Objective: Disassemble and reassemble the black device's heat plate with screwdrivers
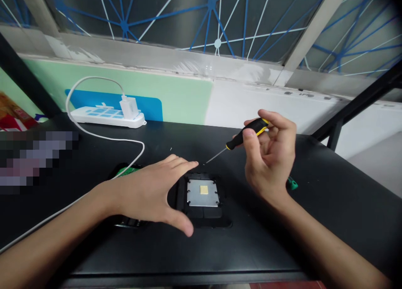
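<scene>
At the near side of the black table (pixel 194 255), both bare forearms reach in from the lower corners, the left slanting up to the right and the right slanting up to the left; the left hand (pixel 147 193) is spread open with its back upward and nothing in its grip, thumb stretched toward the lower right, fingers extended together to the right, a wide gap between; whether it touches what lies beneath cannot be told; at that gap sits a black housing (pixel 213 213) with a silver metal plate (pixel 195 198) and a pale yellow pad (pixel 204 190) on it; a green circuit board (pixel 125 171) shows partly behind the left wrist; the right hand (pixel 271 155), raised to the right of the housing, has its palm turned inward and its thumb and fingers closed on the handle of a black-and-yellow screwdriver (pixel 246 134), whose shaft slants down to the left, the tip near a tiny bit (pixel 204 164) beyond the plate; a green-handled tool (pixel 292 183) lies partly hidden behind the right wrist; farther back, a white cable (pixel 143 149) curves up to a charger (pixel 129 107) on a white power strip (pixel 109 118), before the wall.
</scene>
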Available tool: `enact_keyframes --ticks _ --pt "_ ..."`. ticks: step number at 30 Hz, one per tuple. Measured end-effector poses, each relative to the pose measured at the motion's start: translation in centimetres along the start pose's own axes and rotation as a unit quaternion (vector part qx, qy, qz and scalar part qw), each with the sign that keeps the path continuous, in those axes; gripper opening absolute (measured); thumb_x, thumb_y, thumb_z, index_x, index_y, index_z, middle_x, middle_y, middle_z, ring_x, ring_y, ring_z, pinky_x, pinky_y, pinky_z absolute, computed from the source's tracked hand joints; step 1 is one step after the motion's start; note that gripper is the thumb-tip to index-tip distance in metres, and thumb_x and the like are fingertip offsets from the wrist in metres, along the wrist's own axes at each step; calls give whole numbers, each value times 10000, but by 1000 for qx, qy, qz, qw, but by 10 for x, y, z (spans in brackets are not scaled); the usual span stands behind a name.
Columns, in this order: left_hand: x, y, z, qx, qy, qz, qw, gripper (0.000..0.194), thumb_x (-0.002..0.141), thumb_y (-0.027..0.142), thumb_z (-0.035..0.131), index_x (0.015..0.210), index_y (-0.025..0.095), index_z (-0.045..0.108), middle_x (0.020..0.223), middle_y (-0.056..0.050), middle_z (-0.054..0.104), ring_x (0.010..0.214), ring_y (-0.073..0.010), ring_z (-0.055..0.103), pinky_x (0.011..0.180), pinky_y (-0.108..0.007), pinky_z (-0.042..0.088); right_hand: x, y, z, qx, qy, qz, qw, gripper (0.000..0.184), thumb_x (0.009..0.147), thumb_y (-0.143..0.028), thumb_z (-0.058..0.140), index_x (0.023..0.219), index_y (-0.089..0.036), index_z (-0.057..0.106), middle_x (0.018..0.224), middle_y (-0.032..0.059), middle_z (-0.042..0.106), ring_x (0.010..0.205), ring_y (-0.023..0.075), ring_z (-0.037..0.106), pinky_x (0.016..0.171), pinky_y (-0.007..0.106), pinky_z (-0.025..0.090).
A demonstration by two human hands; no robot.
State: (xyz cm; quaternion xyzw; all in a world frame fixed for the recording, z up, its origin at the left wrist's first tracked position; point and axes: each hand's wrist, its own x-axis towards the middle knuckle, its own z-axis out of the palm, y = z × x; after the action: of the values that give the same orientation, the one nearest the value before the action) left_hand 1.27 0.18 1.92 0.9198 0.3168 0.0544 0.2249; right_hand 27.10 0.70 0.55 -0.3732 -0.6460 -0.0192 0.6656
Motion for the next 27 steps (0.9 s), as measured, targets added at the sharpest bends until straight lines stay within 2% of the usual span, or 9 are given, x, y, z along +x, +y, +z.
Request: enact_keyframes --ticks 4,8,12,21,25,27 --pt "2 -4 -1 -11 69 6 998 918 850 780 686 1527 208 446 1543 -137 510 1444 -318 449 1171 -479 440 -5 5 3 31 -35 32 998 348 982 -275 648 1309 -321 538 1156 56 669 871 169 736 765 392 675" --pt "5 -4 5 18 74 19 997 800 870 777 663 1412 196 572 1576 -149 487 1468 -361 433 1194 -553 409 -8 4 5 44 -54 59 996 339 982 -290 650 1295 -321 523 1156 57 657 892 184 747 802 423 677" --pt "6 -4 10 56 54 33 996 822 902 785 611 1475 198 558 1629 -136 449 1510 -362 386 1248 -579 335 -8 2 6 56 -53 64 995 320 981 -286 653 1274 -308 526 1153 58 645 915 180 737 837 423 676" --pt "7 -7 9 72 63 51 994 769 984 715 550 1511 156 531 1557 -118 548 1450 -306 440 1215 -470 388 -7 -1 6 83 -53 74 992 284 986 -269 637 1240 -322 522 1115 49 630 866 182 744 781 416 685" --pt "7 -7 10 73 60 50 994 771 993 705 544 1516 138 521 1558 -120 549 1459 -297 428 1220 -457 380 -4 1 4 54 -22 50 997 266 981 -289 643 1226 -306 541 1119 65 636 938 194 716 784 404 665" --pt "6 -6 9 64 58 45 995 769 987 703 560 1519 150 518 1563 -114 550 1466 -295 426 1217 -457 385 -2 3 1 20 -3 42 999 281 982 -316 640 1247 -306 547 1135 64 637 856 176 695 721 396 635"
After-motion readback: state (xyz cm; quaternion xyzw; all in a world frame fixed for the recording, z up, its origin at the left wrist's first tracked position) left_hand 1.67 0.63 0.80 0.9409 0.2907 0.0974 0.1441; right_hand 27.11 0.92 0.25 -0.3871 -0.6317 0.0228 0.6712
